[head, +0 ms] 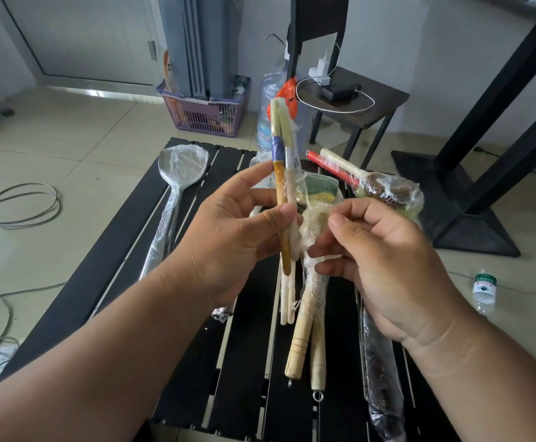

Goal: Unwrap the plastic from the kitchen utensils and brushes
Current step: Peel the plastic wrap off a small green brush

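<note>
Currently the left hand [238,231] is pinching a pair of thin paintbrushes [284,193] by the handles, thumb on the near side and fingers curled behind, holding them above the black slatted table [196,362]. Bundle's long axis is running near-vertical, bristles up and tilted slightly away from the person, handle tips pointing down toward the table. The right hand [387,269] is sitting just to the right of the bundle at mid-handle height, fingertips curled in and pinching what looks like a strand of cling film [322,258] trailing off the bundle. So the left is acting as the anchor and the right is nearer the loose film; my read is the next pull is going rightward, across the axis, not along it

Brushes: one ochre handle with a blue ferrule, one pale wood handle, cream bristles, film wrinkled and glinting around the top half; lower handles are looking bare already

Lying on the table directly under the bundle: two wrapped wooden-handled brushes [308,327], handles pointing toward the person. At the table's far left, a wrapped metal spatula [177,177]; at its far right, wrapped brushes with a red handle [365,181]; none of these looking opened yet
</note>
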